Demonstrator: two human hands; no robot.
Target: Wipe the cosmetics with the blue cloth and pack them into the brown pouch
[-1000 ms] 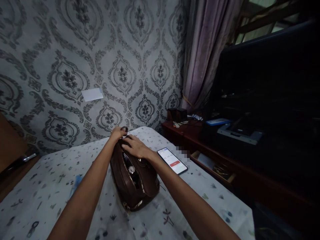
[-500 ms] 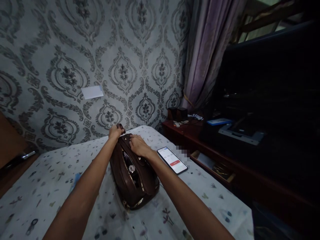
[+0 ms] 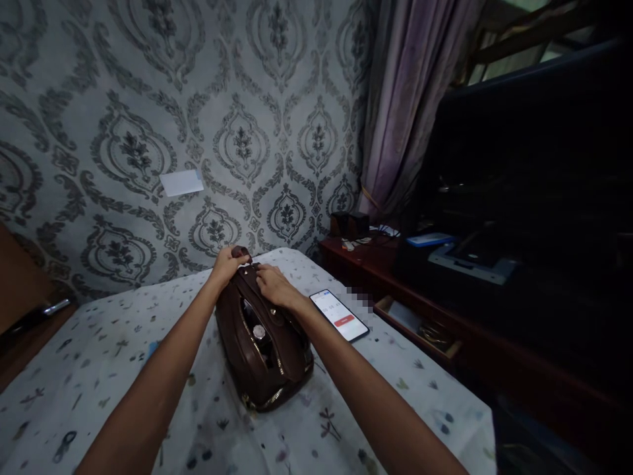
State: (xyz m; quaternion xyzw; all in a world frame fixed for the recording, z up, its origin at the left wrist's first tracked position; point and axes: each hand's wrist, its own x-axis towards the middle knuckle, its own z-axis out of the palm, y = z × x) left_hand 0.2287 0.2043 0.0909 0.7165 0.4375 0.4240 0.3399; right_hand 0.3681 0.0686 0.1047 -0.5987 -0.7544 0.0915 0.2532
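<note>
A dark brown handbag (image 3: 284, 359) lies on the patterned bed cover, its gold zip partly undone. Through the gap shows a round, pale-topped item (image 3: 258, 332), its kind unclear. At the bag's far end my left hand (image 3: 225, 266) is closed around a short brown strap (image 3: 241, 252). My right hand (image 3: 275, 286) rests on the far right part of the bag with curled fingers gripping its top edge; the fingertips are partly hidden. Just right of that forearm lies a phone (image 3: 340, 315) with a lit timer screen.
The patterned cover (image 3: 380, 402) spreads around the bag up to the wallpapered wall (image 3: 242, 142). At right stands a dark red desk (image 3: 356, 257) with an open drawer (image 3: 420, 330) holding cables. A large dark screen (image 3: 519, 145) rises behind it. A brown wooden piece (image 3: 22, 284) is at left.
The left hand has shifted slightly, and the strap in it shows a little more. The right hand stays on the bag. The whole view has drifted slightly.
</note>
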